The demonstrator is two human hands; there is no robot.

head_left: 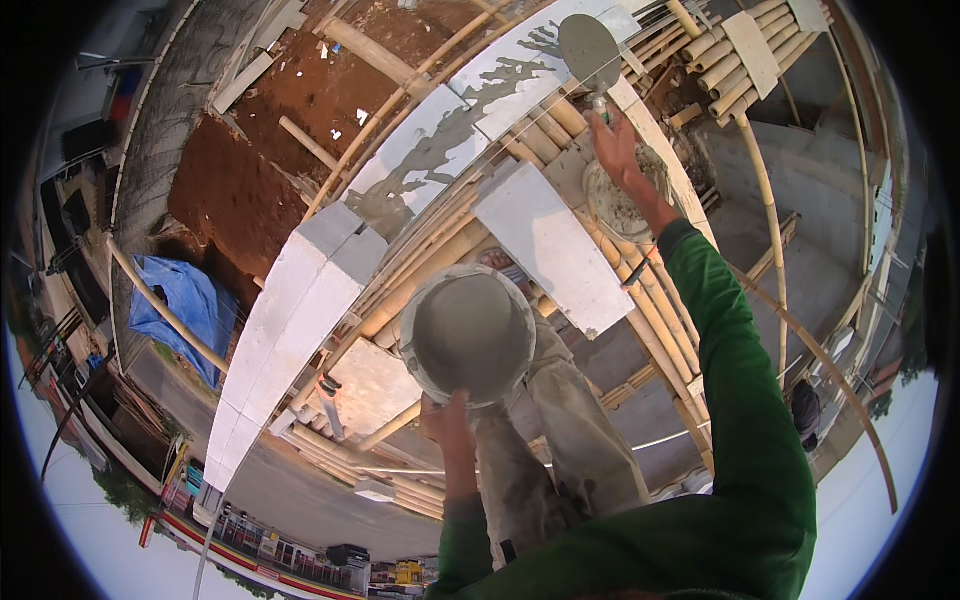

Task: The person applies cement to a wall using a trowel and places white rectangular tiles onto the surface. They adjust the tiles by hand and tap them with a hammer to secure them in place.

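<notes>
My left hand (447,420) grips the near rim of a round bucket (408,345) filled with smooth grey mortar (470,335), held in front of my legs. My right hand (617,150) is stretched far forward, closed round the handle of a trowel. The trowel's rounded blade (590,50), coated grey, is over the far end of a white block wall (280,320). Rough streaks of wet mortar (430,150) lie along the wall top. Below my right wrist stands a second, mortar-stained bucket (603,200), partly hidden by my arm.
A loose white block (550,245) rests on the bamboo poles (530,135) of the scaffold. A hand saw (330,400) lies at the left, and an orange-and-black tool (640,268) lies right of the block. Beyond the wall are red soil (270,130) and a blue tarp (180,305).
</notes>
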